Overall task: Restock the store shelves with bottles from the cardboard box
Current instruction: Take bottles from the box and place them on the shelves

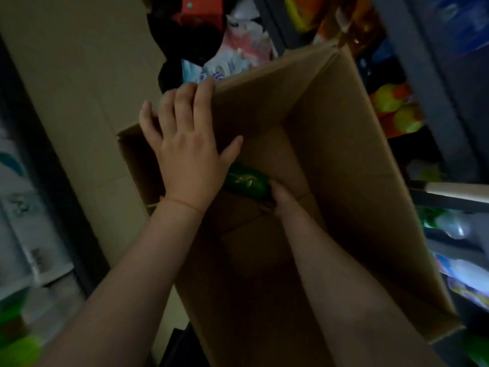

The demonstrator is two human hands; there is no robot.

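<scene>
A person bends over an open cardboard box (330,160), seen from above in dim light. Left of the box stands a pale shelf unit (23,213), blurred, its goods unreadable. The left hand (185,154) lies on the box's left wall at the rim, fingers spread and laid flat over the edge, steadying it. Deep inside the box, just right of that hand, lies a dark green bottle (247,182), the only one visible; the left hand covers part of it. The right hand (280,197) reaches down to the bottle's end, but whether its fingers have wrapped around it cannot be told. The step appears to be fetching a bottle; next it likely needs a firm grip and a lift clear of the walls. Right of the box, store shelves (423,83) hold colourful, smeared goods.
</scene>
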